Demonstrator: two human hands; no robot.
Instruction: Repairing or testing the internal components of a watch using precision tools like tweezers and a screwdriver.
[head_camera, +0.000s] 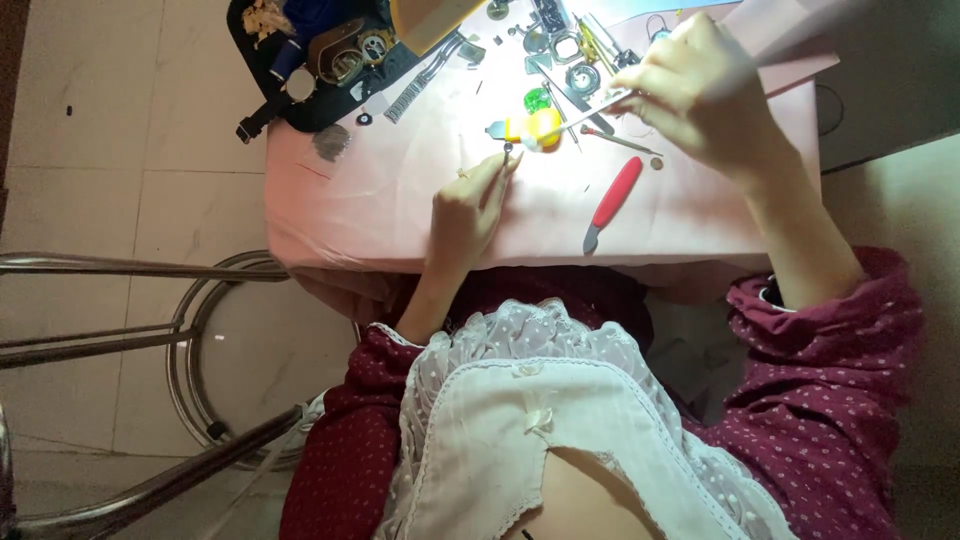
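My left hand (468, 212) rests on the pink-covered table (380, 210) and pinches a tiny metal part (507, 152) between thumb and fingertips. My right hand (700, 95) is raised over the table's far right and grips thin metal tweezers (590, 112), whose tips point left toward a small yellow holder (535, 127). A green round piece (537, 99) lies just behind the holder. A red-handled tool (612, 203) lies on the cloth between my two forearms.
Watch parts, a metal watch band (405, 100), small round cases (582, 78) and a dark pouch (300, 70) with tools crowd the table's far edge. A metal stool frame (200, 340) stands on the tiled floor at the left.
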